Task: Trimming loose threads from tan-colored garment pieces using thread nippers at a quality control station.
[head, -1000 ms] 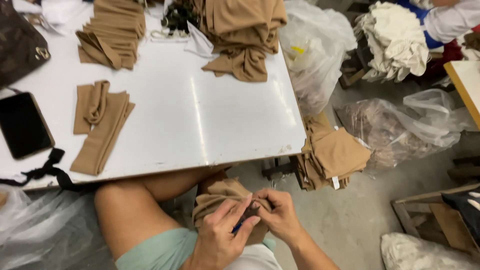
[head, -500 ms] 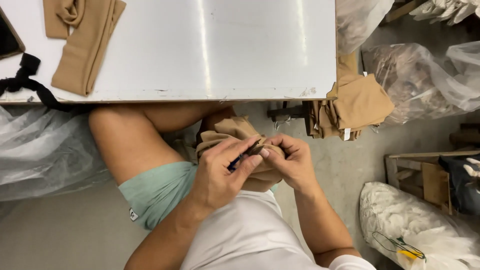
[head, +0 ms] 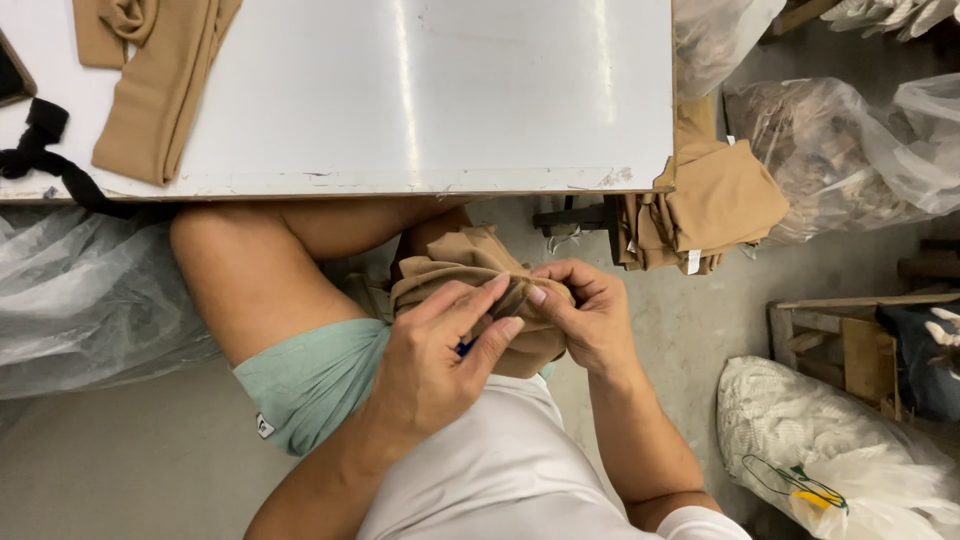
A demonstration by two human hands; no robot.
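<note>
On my lap lies a bundled tan fabric piece, below the white table's front edge. My left hand pinches the top of the bundle with thumb and fingers, and a small blue object shows under its fingers. My right hand grips the same bundle from the right side, fingertips meeting those of the left. Both hands are closed on the cloth.
A folded tan fabric piece and a black strap lie on the table at left. A stack of tan fabric sits right of the table. Clear plastic bags and a white sack stand at right, plastic sheeting at left.
The view tilted down from the table to my lap. My hands stay on the tan bundle, with the fingers shifted slightly over its top.
</note>
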